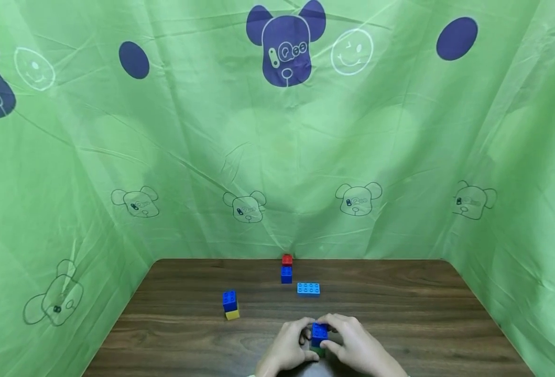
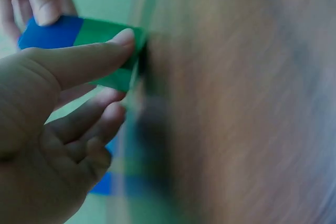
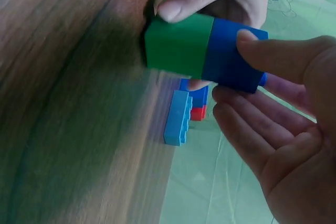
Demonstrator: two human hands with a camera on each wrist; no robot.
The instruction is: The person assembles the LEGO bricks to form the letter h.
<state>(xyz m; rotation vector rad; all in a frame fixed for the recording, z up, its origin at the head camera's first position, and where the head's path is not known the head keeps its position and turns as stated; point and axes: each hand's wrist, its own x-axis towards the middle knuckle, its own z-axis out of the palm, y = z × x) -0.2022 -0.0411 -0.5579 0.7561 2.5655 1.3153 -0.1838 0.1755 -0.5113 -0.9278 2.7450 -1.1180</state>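
Observation:
Near the front of the table, both hands hold a small stack with a blue brick (image 1: 319,333) on top of a green brick (image 3: 177,45). My left hand (image 1: 288,343) pinches the green brick low down, its thumb laid along the side in the left wrist view. The right hand (image 1: 356,344) grips the blue brick between thumb and fingers. In the right wrist view the two bricks sit flush against each other, and the green one's base is at the wooden tabletop (image 3: 58,103).
Further back lies a light blue brick (image 1: 308,289). Behind it stand a blue brick (image 1: 286,275) and a red brick (image 1: 287,259) close together. To the left, another blue brick (image 1: 229,300) sits on a yellow brick (image 1: 232,314). Green printed cloth (image 1: 296,136) surrounds the table.

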